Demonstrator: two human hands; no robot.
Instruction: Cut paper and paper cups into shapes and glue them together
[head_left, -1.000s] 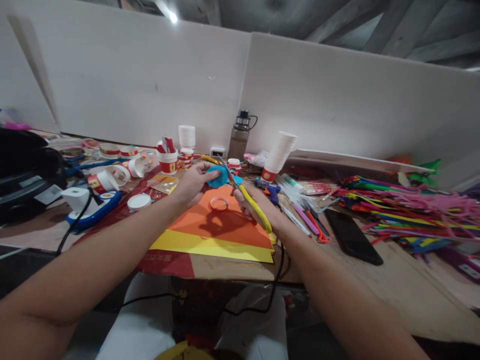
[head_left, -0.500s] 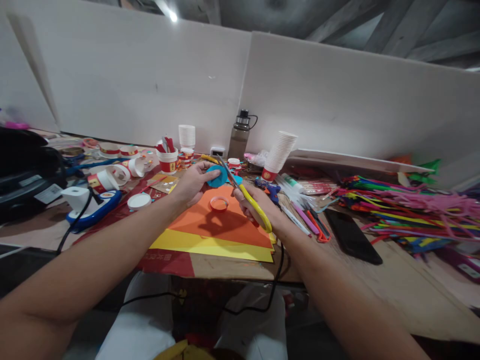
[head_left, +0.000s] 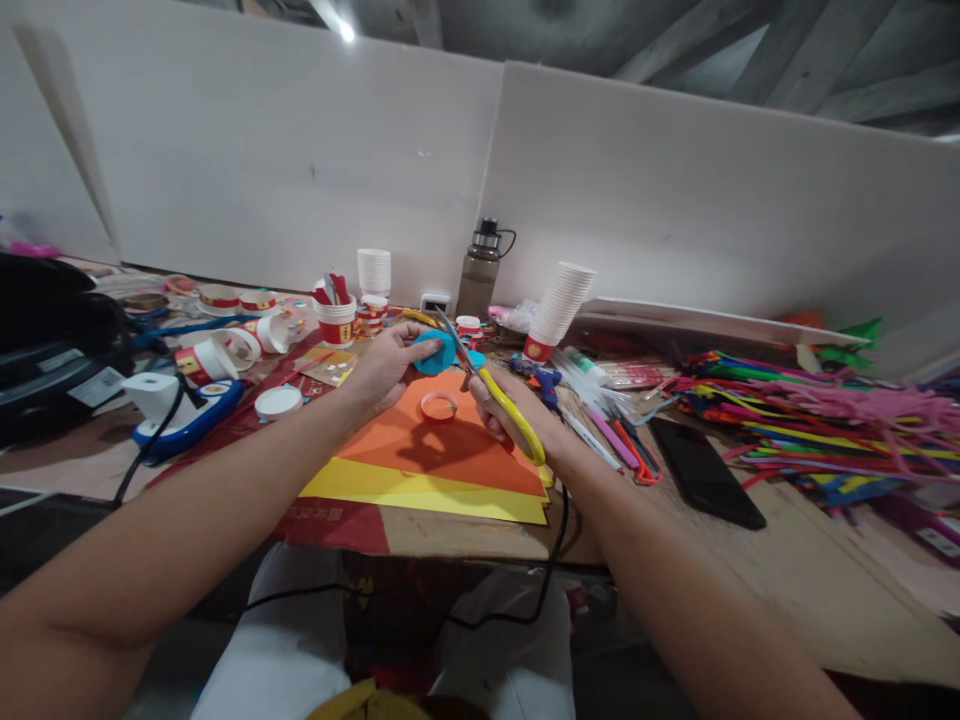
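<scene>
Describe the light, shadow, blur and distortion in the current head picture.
All in the head view: a lamp glares up top; shadow darkens the orange paper below the left hand and right hand; the pipe cleaners blur toward the right edge; the left forearm looks stretched, probably by a wide lens.

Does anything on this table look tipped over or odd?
Yes: two cups lie on their sides at the left, as if tipped over. The tall cup stack also leans right, though the lens may exaggerate that.

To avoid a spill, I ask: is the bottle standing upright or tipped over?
Upright: the bottle stands with its black cap uppermost.
</scene>
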